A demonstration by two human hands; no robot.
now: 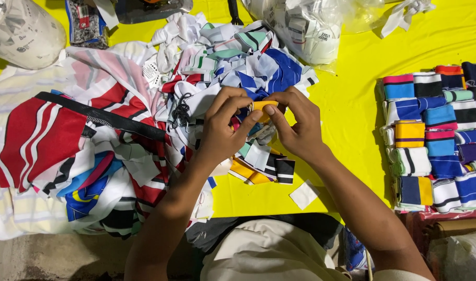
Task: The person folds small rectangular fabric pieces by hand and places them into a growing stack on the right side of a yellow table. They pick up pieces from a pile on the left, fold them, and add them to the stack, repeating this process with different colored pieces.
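Surface: you work over a bright yellow table [347, 99].
Left and centre: a loose heap of striped fabric scraps [144, 130].
Right edge: neat rows of folded striped bands [436, 138].
Near you: one white patch [304, 194].

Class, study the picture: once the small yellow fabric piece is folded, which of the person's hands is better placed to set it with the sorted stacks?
Probably the right hand. Both hands pinch the yellow fabric piece, but the neat folded stacks lie on the right, while the left hand sits beside the loose pile.
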